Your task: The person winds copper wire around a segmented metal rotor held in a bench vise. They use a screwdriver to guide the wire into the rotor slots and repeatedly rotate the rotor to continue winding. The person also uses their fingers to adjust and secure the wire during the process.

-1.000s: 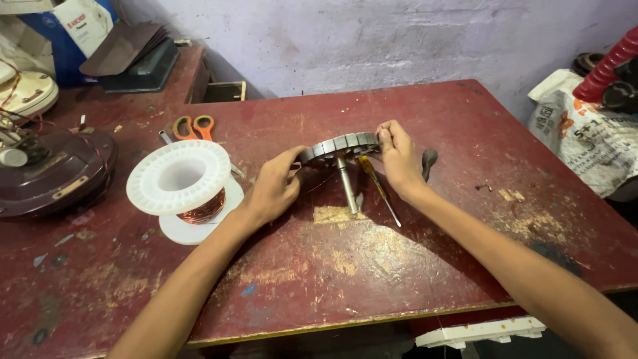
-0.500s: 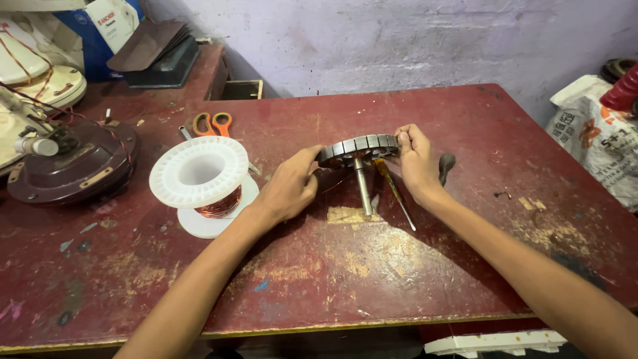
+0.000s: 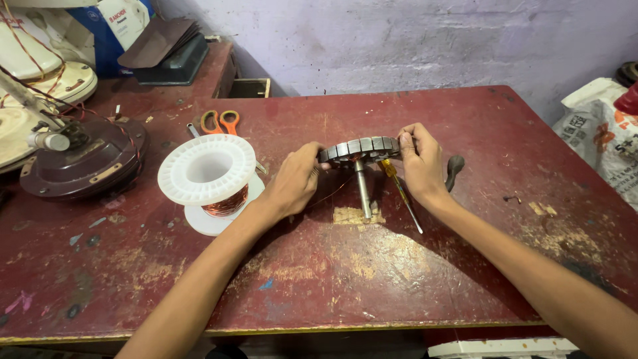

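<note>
Metal stator ring (image 3: 360, 148) on shaft clasped by left hand (image 3: 292, 183), right hand (image 3: 420, 163); copper wire spool (image 3: 209, 176) beside.

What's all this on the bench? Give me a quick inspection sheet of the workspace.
Surface: worn red table, paint scuffed and chipped.
Job's things: round slotted metal motor core standing on its shaft, held at its rim from both sides.
Clutter: white spool of copper wire, orange-handled scissors, yellow-handled screwdriver, a dark tool by the right wrist.
Hands: left hand and right hand both grip the core with their fingers.
Cables: thin copper wire on the spool; red wires at far left.
Surroundings: brown fan housing, white fan parts, pale wall, printed sack.
</note>
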